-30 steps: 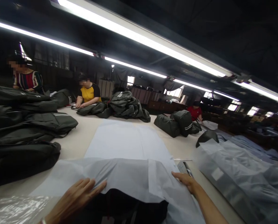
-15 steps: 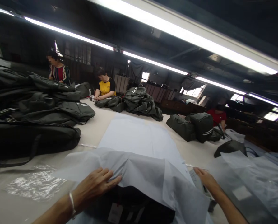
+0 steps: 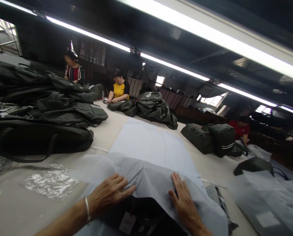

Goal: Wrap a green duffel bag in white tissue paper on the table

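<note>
A dark bag (image 3: 146, 213) with a white hang tag (image 3: 127, 223) lies directly in front of me, its upper part covered by a thin, translucent whitish sheet (image 3: 151, 177). My left hand (image 3: 112, 193), wearing a bracelet on the wrist, pinches the sheet's near edge at the bag's left side. My right hand (image 3: 184, 203) rests on the sheet over the bag's right side, fingers stretched out and thumb apart. Beyond the bag, a stack of pale flat sheets (image 3: 146, 137) runs along the table. The bag's lower part is out of frame.
Dark bags are piled at left (image 3: 60, 101), with a longer bag (image 3: 38, 137) nearer. Small shiny packets (image 3: 51, 182) lie left of my hands. More dark bags (image 3: 221, 139) and clear plastic bags (image 3: 266, 196) sit at right. Several co-workers (image 3: 120, 90) are around the table.
My right hand has moved left from beside the sheet's right edge onto the sheet over the bag. My left hand stays at the sheet's edge. The view has shifted slightly left.
</note>
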Motion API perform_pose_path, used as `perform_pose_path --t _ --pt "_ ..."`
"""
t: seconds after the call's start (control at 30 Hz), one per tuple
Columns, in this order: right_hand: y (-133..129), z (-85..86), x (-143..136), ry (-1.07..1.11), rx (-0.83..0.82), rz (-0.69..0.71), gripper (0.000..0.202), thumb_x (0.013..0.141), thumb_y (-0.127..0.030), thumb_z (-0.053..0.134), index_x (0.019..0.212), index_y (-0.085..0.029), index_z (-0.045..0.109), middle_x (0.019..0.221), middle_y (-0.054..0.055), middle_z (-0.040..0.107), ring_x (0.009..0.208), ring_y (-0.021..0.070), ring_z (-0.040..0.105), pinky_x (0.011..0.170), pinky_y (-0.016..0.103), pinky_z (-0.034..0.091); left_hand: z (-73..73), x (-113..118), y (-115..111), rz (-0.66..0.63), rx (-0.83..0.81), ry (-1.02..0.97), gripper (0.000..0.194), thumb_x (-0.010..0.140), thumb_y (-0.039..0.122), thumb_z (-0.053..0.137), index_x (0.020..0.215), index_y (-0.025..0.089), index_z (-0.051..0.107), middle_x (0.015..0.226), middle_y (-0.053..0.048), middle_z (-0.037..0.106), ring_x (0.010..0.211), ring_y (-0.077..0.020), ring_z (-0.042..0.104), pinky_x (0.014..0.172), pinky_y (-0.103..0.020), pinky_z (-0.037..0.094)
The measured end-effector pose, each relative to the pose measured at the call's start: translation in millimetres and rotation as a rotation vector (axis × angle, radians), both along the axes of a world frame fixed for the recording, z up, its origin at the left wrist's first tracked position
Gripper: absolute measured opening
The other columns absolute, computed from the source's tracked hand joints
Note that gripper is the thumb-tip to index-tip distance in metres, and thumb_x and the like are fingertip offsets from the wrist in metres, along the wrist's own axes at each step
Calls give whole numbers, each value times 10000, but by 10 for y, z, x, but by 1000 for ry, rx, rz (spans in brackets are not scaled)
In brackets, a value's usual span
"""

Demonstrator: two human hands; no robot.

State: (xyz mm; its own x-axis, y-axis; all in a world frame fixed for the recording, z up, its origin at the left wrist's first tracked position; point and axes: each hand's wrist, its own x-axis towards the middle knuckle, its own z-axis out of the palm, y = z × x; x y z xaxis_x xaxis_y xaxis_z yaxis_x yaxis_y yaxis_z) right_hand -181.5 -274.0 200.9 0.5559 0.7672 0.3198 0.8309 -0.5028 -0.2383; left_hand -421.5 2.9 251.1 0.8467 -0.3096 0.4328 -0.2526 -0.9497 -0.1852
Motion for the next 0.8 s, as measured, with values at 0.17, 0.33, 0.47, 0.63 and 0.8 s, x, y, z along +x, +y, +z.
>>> perform_pose_path --t 0.17,0.33,0.47,0.63,0.8 --pt "-137 -115 -57 -506 -23 274 715 880 -562 492 1491 -265 270 1482 74 424 1325 333 441 1070 516 421 -161 -24 7 7 -67 -22 365 965 141 421 1311 249 465 837 -26 598 692 -177 527 650 -302 431" --pt "-122 -252 86 -590 27 302 695 884 -570 444 1492 -279 274 1417 59 509 1245 336 529 1049 501 403 -166 -200 46 -3 -231 51 234 940 214 468 1152 239 563 734 2 580 613 -159 520 579 -282 414" --pt "-125 -355 187 -575 41 301 681 889 -566 401 1493 -281 272 1423 51 504 1254 353 516 1097 527 324 96 -204 336 225 -507 -85 319 982 331 431 1263 230 545 1053 -80 644 943 -208 599 850 -330 463" --pt "-145 -292 184 -639 -11 345 686 876 -522 439 1476 -210 323 1450 68 473 1291 334 482 1171 462 193 22 30 626 247 -565 211 853 771 616 673 1459 219 362 1502 -171 366 1382 -377 319 1109 -527 285" --pt "-155 -175 50 -499 -43 309 652 895 -491 452 1478 -236 310 1489 60 423 1348 329 412 1139 503 271 -282 -120 412 242 -495 208 1057 633 566 813 1479 192 300 1528 -204 298 1387 -403 300 1113 -582 264"
